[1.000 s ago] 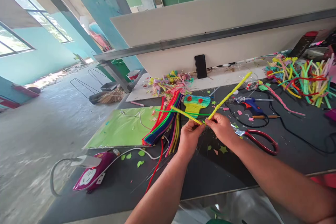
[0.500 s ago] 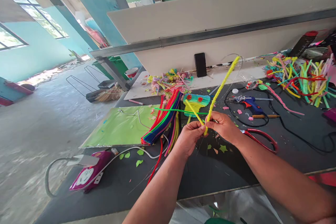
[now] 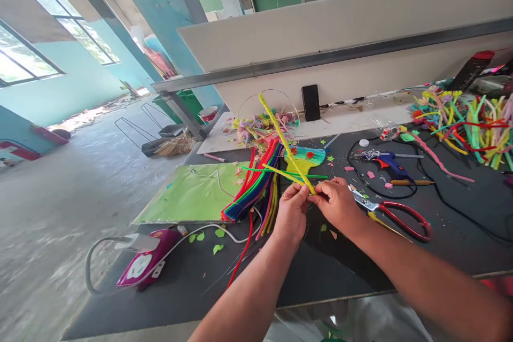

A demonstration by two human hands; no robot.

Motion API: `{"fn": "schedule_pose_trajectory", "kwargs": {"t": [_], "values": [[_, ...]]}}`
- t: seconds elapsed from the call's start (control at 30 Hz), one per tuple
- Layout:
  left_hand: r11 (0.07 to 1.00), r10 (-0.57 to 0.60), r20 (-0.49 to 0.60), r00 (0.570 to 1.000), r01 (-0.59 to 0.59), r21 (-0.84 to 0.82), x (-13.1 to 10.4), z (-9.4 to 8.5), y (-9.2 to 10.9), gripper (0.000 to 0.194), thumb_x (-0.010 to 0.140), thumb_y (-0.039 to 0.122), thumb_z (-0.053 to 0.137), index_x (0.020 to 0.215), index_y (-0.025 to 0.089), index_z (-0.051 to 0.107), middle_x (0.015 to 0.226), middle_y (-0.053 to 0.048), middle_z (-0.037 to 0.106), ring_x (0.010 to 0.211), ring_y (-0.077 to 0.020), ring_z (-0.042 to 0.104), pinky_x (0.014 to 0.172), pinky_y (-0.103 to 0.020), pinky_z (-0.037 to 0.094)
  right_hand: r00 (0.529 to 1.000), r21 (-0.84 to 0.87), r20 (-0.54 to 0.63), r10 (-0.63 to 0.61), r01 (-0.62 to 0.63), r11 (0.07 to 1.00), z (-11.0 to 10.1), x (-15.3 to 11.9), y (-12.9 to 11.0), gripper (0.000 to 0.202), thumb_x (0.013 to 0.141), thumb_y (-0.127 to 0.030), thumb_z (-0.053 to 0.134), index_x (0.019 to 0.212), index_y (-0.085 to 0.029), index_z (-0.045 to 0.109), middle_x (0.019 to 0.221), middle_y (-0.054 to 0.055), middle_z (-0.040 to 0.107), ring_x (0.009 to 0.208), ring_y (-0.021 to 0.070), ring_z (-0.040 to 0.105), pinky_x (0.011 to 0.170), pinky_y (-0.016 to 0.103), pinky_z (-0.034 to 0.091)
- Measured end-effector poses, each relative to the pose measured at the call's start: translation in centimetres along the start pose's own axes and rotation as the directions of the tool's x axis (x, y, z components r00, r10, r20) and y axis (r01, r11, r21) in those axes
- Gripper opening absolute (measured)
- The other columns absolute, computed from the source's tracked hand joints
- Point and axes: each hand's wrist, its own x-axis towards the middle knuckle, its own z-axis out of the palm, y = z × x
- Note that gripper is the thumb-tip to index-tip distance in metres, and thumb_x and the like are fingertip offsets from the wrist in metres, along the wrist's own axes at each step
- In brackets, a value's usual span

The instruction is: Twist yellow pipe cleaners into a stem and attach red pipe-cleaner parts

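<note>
Yellow chenille stem (image 3: 281, 139) slants up from fingertips of left hand (image 3: 292, 212) and right hand (image 3: 335, 200), both pinching, above tabletop (image 3: 320, 272) inward of its near edge; likely twisting, next wanting firm left grip, right winding.

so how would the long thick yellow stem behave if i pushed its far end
The yellow stem is probably fairly stiff, since its far end juts out without drooping. It looks light, being slim and held only at its near end. Its fuzzy-looking surface suggests little slipping.
</note>
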Motion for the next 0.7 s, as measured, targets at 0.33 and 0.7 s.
{"fn": "schedule_pose_trajectory", "kwargs": {"t": [0.33, 0.7], "values": [[0.998, 0.060, 0.014, 0.998, -0.060, 0.017, -0.1, -0.1, 0.2, 0.019, 0.068, 0.024, 0.075, 0.069, 0.014, 0.058, 0.069, 0.002, 0.057, 0.062, -0.0067, 0.051, 0.064, -0.020, 0.040, 0.999, -0.085, -0.003, -0.049, 0.049, 0.995, 0.5, -0.5, 0.0, 0.017, 0.088, -0.025, 0.055, 0.072, -0.019, 0.058, 0.066, 0.002, 0.064, 0.063, 0.0154, 0.054, 0.076, 0.034, 0.031], [0.998, -0.013, 0.052, 0.999, 0.016, -0.061, -0.7, 0.1, 1.0, 0.015, 0.067, 0.019, 0.075, 0.069, 0.015, 0.061, 0.071, 0.003, 0.060, 0.066, -0.0065, 0.055, 0.068, -0.019, 0.041, 0.979, 0.403, 0.203, 0.020, -0.102, 0.909, -0.9, 0.1, -0.9, 0.027, 0.090, -0.030, 0.047, 0.065, -0.021, 0.045, 0.065, -0.001, 0.049, 0.065, 0.0144, 0.047, 0.061, 0.027, 0.035]]}}
